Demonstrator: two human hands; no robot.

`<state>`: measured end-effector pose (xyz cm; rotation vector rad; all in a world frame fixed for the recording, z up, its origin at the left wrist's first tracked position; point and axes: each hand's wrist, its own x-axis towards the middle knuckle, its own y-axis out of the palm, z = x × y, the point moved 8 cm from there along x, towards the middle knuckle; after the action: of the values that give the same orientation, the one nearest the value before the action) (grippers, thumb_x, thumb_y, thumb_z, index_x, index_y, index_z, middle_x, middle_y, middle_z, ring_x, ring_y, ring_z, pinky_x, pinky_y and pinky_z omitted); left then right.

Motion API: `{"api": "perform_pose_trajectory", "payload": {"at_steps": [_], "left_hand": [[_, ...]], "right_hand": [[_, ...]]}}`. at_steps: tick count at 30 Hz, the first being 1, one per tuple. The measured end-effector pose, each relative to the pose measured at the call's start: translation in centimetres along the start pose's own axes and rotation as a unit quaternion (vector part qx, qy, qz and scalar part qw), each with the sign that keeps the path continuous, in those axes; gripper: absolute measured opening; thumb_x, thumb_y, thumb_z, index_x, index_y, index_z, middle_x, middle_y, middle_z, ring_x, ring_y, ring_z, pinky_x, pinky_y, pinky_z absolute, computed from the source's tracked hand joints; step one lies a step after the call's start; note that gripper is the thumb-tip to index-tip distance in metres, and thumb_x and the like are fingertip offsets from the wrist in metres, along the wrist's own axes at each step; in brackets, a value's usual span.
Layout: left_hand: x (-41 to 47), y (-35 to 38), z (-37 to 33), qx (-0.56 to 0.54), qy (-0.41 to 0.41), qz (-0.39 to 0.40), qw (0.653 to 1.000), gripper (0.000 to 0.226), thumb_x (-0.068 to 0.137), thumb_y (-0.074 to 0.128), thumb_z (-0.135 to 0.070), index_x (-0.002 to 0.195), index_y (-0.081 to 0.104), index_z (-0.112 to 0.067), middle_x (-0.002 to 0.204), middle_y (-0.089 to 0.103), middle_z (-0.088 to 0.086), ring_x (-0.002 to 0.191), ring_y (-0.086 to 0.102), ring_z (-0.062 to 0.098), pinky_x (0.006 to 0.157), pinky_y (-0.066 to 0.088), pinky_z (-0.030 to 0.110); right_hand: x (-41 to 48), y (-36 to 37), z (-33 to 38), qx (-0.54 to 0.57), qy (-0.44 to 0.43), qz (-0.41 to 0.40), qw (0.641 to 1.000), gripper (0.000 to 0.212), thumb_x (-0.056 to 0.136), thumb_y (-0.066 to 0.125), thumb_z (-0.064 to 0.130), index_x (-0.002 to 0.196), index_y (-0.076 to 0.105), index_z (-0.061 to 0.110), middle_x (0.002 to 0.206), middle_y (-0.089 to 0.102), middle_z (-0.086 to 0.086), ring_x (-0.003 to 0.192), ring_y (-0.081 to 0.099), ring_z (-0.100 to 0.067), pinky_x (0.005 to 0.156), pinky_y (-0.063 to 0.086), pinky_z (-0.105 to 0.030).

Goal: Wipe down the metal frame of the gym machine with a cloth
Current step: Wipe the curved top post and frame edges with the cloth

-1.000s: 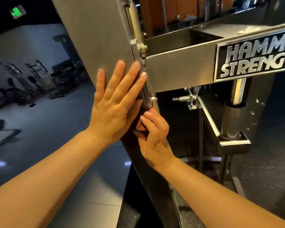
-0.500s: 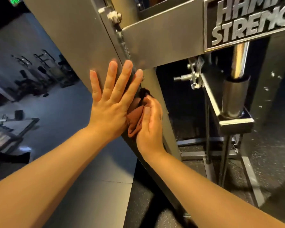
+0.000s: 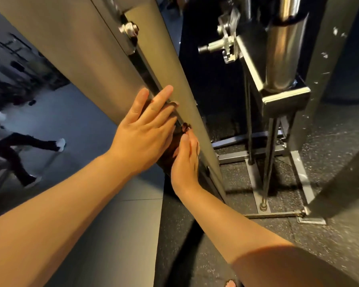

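The gym machine's slanted metal frame post (image 3: 174, 59) runs from top centre down to the floor, with a wider flat panel (image 3: 81, 48) on its left. My left hand (image 3: 145, 129) lies flat on the panel's edge, fingers straight and spread. Just below and to its right, my right hand (image 3: 186, 162) presses a dark reddish-brown cloth (image 3: 170, 152) into the seam of the post with extended fingers. Most of the cloth is hidden between the two hands; a small tip shows above my right fingertips.
Right of the post are a chrome guide rod (image 3: 280, 48) in a steel bracket, a protruding pin lever (image 3: 216, 46) and floor base bars (image 3: 257, 177) on black rubber flooring. A person (image 3: 19, 146) walks across the tiled floor at left.
Both hands and the cloth have slid down the post, and the view has tilted down so the brand plate is gone. My right hand went from curled to flat on the cloth.
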<state>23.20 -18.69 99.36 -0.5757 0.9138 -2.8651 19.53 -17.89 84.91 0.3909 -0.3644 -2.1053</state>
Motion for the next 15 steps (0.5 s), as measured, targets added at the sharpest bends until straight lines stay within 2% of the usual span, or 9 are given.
{"api": "perform_pose_trajectory", "payload": {"at_steps": [1,2,5,7,9,11,12,13,15], "left_hand": [[0.0,0.2,-0.3,-0.004,-0.003,0.001,1.0,0.039,0.111,0.038,-0.026,0.124,0.071,-0.009,0.141,0.064,0.011,0.153,0.032,0.036,0.128,-0.004,0.052],[0.1,0.3,-0.5,-0.008,-0.007,0.001,1.0,0.038,0.11,0.04,-0.027,0.12,0.072,-0.009,0.135,0.067,0.012,0.15,0.038,0.037,0.128,-0.004,0.052],[0.2,0.8,-0.8,-0.003,-0.019,0.007,1.0,0.037,0.108,0.042,-0.026,0.118,0.073,-0.008,0.129,0.069,0.014,0.145,0.045,0.04,0.128,-0.005,0.052],[0.1,1.3,-1.3,0.01,-0.02,0.014,1.0,0.036,0.108,0.043,-0.025,0.115,0.073,-0.008,0.126,0.069,0.014,0.144,0.046,0.04,0.127,-0.005,0.054],[-0.3,2.0,-2.0,0.016,-0.013,0.02,1.0,0.035,0.107,0.043,-0.024,0.112,0.074,-0.009,0.123,0.07,0.012,0.142,0.047,0.039,0.127,-0.005,0.056],[-0.6,2.5,-2.8,0.017,-0.002,0.026,1.0,0.036,0.107,0.041,-0.024,0.111,0.074,-0.01,0.122,0.07,0.01,0.142,0.047,0.037,0.126,-0.004,0.057],[-0.8,2.7,-3.2,0.018,0.004,0.031,0.999,0.037,0.106,0.04,-0.024,0.111,0.074,-0.01,0.122,0.07,0.01,0.143,0.046,0.037,0.126,-0.004,0.058],[-1.1,2.9,-3.7,0.019,0.01,0.038,0.999,0.037,0.105,0.04,-0.025,0.11,0.074,-0.011,0.123,0.069,0.009,0.143,0.045,0.036,0.126,-0.005,0.058],[-1.6,3.6,-4.7,0.02,0.021,0.058,0.998,0.035,0.104,0.042,-0.027,0.113,0.074,-0.013,0.126,0.069,0.009,0.144,0.044,0.036,0.125,-0.005,0.059]], "right_hand": [[-0.1,0.2,0.3,-0.024,-0.029,0.002,0.999,0.051,0.109,0.031,0.051,0.158,0.031,0.038,0.16,0.033,0.015,0.146,0.03,-0.002,0.114,0.029,-0.027],[0.0,0.1,0.2,-0.041,-0.058,-0.006,0.997,0.054,0.107,0.033,0.052,0.159,0.028,0.037,0.162,0.029,0.014,0.149,0.027,-0.005,0.118,0.029,-0.031],[0.3,-1.5,-2.3,-0.092,-0.108,-0.025,0.989,0.056,0.106,0.04,0.042,0.16,0.03,0.03,0.161,0.033,0.009,0.15,0.028,-0.007,0.123,0.03,-0.039],[0.7,-3.0,-5.4,-0.097,-0.082,-0.025,0.992,0.054,0.107,0.037,0.04,0.159,0.031,0.03,0.16,0.035,0.01,0.148,0.03,-0.003,0.124,0.029,-0.04],[0.9,-4.4,-8.3,-0.1,-0.039,-0.026,0.994,0.048,0.105,0.031,0.052,0.153,0.036,0.046,0.152,0.042,0.014,0.142,0.038,-0.002,0.123,0.03,-0.043],[1.7,-5.4,-10.9,-0.065,0.025,-0.049,0.996,0.035,0.097,0.031,0.063,0.125,0.052,0.067,0.125,0.057,0.013,0.118,0.053,-0.007,0.116,0.039,-0.051],[2.2,-5.7,-11.6,-0.041,0.058,-0.069,0.995,0.033,0.094,0.032,0.065,0.112,0.06,0.066,0.111,0.06,0.012,0.106,0.055,-0.009,0.112,0.041,-0.056],[2.4,-5.7,-11.2,-0.02,0.084,-0.087,0.992,0.033,0.095,0.034,0.063,0.106,0.065,0.06,0.106,0.061,0.012,0.103,0.056,-0.01,0.11,0.042,-0.056],[2.5,-4.5,-8.9,0.003,0.087,-0.075,0.993,0.033,0.105,0.035,0.052,0.121,0.064,0.049,0.126,0.061,0.01,0.12,0.055,-0.01,0.113,0.042,-0.046]]}}
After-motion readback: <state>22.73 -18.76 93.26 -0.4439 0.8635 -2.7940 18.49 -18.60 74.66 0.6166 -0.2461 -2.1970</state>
